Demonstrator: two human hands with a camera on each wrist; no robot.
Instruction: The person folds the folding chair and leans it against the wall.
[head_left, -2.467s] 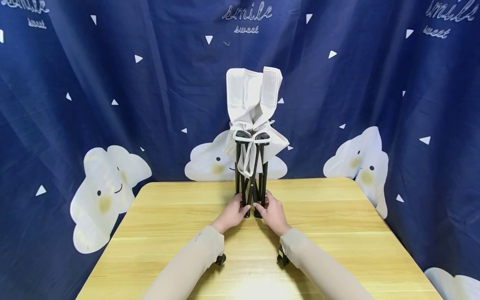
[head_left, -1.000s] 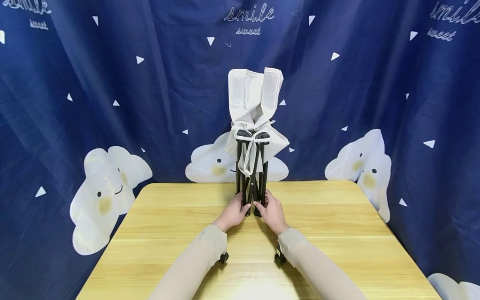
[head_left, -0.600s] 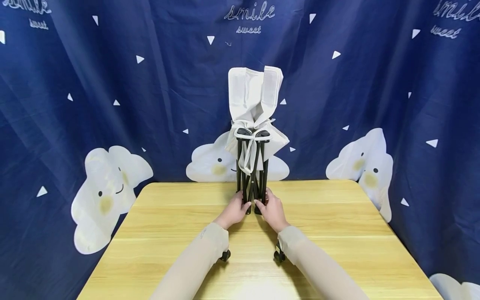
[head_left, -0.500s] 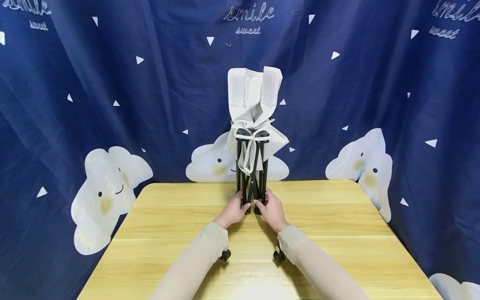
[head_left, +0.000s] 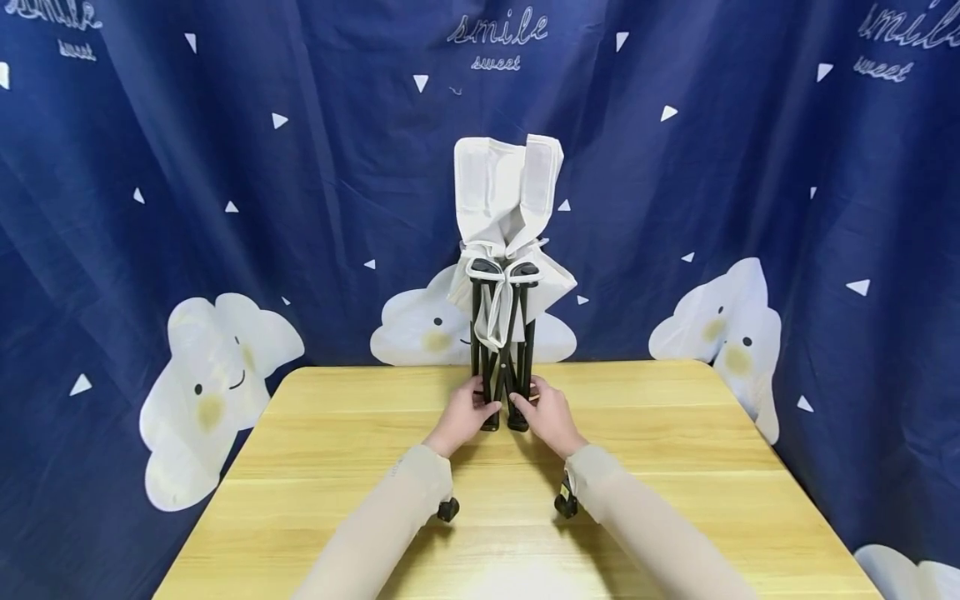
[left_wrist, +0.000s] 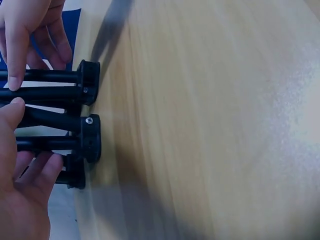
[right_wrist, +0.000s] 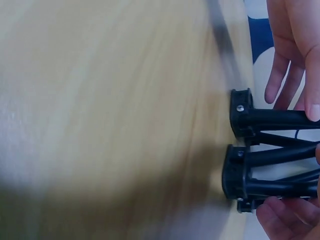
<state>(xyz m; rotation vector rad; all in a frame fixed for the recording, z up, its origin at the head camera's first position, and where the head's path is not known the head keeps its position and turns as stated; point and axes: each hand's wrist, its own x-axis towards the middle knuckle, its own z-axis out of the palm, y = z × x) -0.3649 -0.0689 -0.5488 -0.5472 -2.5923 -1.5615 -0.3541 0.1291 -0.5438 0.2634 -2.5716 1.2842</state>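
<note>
A folded camp chair (head_left: 504,250) stands upright at the far middle of the wooden table (head_left: 675,467), its pale grey fabric bunched above thin black legs (head_left: 501,375). My left hand (head_left: 467,414) grips the lower legs from the left. My right hand (head_left: 546,414) grips them from the right, just above the feet. The left wrist view has my left hand (left_wrist: 20,195) with its thumb on a front leg and its fingers behind, close to the round black feet (left_wrist: 90,137). The right wrist view has the feet (right_wrist: 240,112) on the tabletop and my right hand (right_wrist: 280,220) beside them.
A dark blue curtain (head_left: 225,167) with white clouds hangs right behind the table's far edge. Bare wood (head_left: 337,467) spreads left, right and in front of the chair. The table's side edges drop off at left and right.
Both hands keep their hold on the legs, and the wrists have sunk slightly toward the table. The chair stands in the same spot.
</note>
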